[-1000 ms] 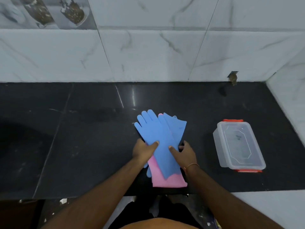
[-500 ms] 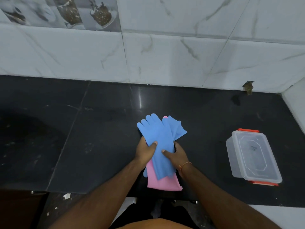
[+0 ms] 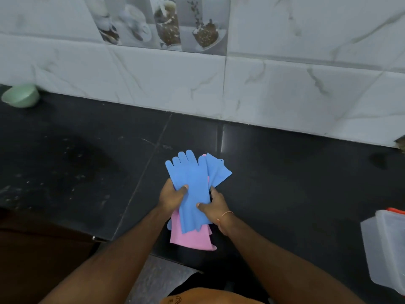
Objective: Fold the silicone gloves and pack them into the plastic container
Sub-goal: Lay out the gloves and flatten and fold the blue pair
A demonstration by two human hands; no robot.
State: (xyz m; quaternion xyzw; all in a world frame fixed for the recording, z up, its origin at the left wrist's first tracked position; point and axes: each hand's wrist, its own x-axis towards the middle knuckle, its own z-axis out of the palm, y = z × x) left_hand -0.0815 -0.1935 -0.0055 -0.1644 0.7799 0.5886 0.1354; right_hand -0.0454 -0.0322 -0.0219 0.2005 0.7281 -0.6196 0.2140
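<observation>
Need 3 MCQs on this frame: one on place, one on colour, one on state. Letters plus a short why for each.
1. Where is the plastic container?
A. At the right edge of the view, on the counter
B. At the far left by the wall
C. Under the gloves

2. What colour is the glove on top of the stack?
A. Pink
B. Blue
C. Green

3. What are the hands doing?
A. Both rest flat on the counter
B. Only the left hand holds the gloves
C. Both grip the glove stack

Answers:
1. A: the container sits at the right edge, partly cut off by the frame, apart from the gloves.
2. B: the blue glove lies over the pink glove, whose cuff shows below it.
3. C: the left hand and right hand each have a thumb over the blue glove, one at each side.
</observation>
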